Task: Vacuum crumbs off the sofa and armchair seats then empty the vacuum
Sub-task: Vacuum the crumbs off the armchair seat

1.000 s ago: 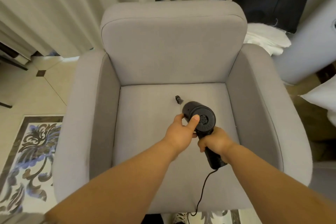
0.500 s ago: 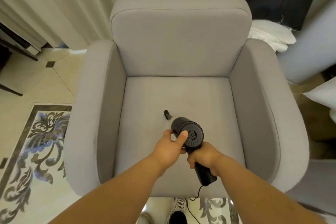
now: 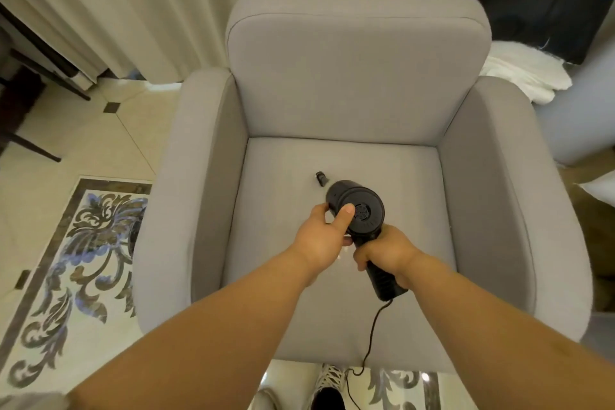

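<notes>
A grey armchair [image 3: 352, 76] fills the middle of the view. Over its seat cushion [image 3: 279, 196] I hold a small black handheld vacuum [image 3: 361, 210], its narrow nozzle [image 3: 321, 178] pointing down at the fabric near the seat's centre. My right hand [image 3: 387, 251] grips the vacuum's black handle. My left hand [image 3: 324, 236] holds the round body from the left, thumb laid on its rear face. A black cord [image 3: 372, 329] runs from the handle over the seat's front edge to the floor. No crumbs can be made out on the cushion.
Cream curtains [image 3: 139, 3] hang behind the chair. White cloth [image 3: 522, 76] lies by the right armrest, beside a grey sofa arm [image 3: 582, 110]. A patterned floor inlay [image 3: 66, 260] lies to the left, with dark furniture legs [image 3: 33, 100] beyond. My shoes [image 3: 329, 386] stand at the chair's front.
The vacuum and both hands have slid toward the front left of the seat and then stayed about there. The view has shifted slightly.
</notes>
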